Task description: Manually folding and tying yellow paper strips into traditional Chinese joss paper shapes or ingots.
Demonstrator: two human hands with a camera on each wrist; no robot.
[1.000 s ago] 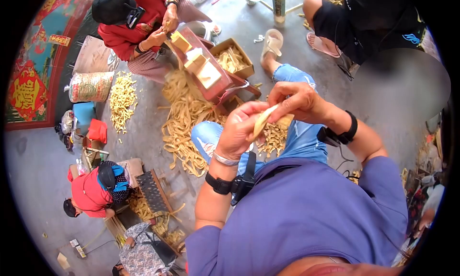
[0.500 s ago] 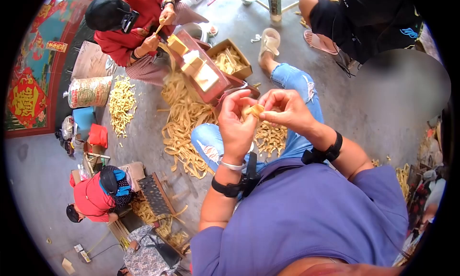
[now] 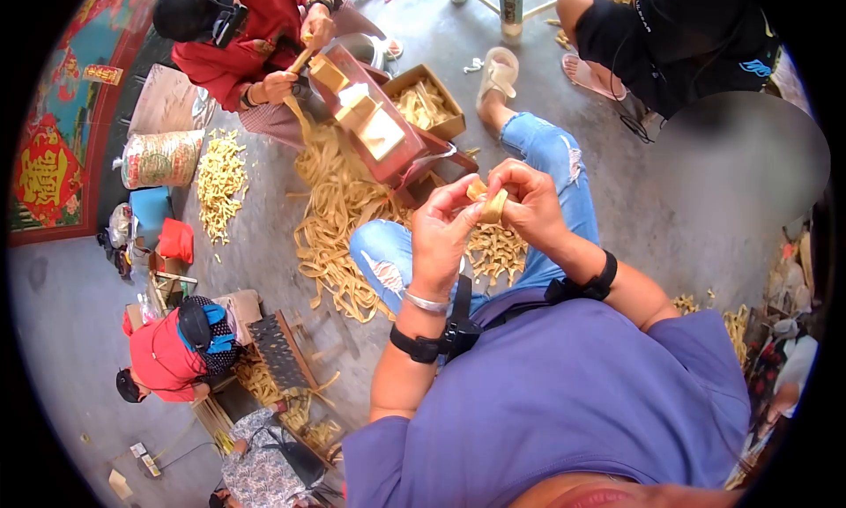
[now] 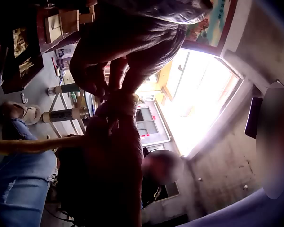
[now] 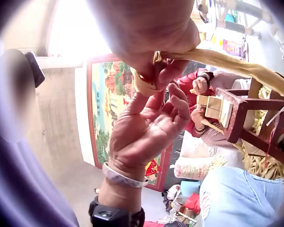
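A flat, pale yellow strip (image 3: 492, 210) is bent into a small loop between my two hands, above my knees. My left hand (image 3: 438, 244) pinches it with thumb and fingertips; the right wrist view shows the loop (image 5: 143, 86) around that hand's fingertips, its palm turned toward the camera. From the other side my right hand (image 3: 536, 207) grips the strip between thumb and bent fingers. A long free tail (image 5: 227, 64) runs out from under the right hand in the right wrist view. The left wrist view is dark, and the loop's inner side is hidden there.
Below my hands lies a pile of short knotted pieces (image 3: 498, 254); left of it, a heap of long strips (image 3: 339, 235). A red wooden stool (image 3: 388, 160) bearing pale blocks and a cardboard box (image 3: 451, 125) stand ahead. A person in red (image 3: 251, 59) handles a strip beside the stool.
The strip has gone from lying lengthwise across the fingers to a small loop between the fingertips. My right hand has turned and lowered slightly, and both hands stay close together.
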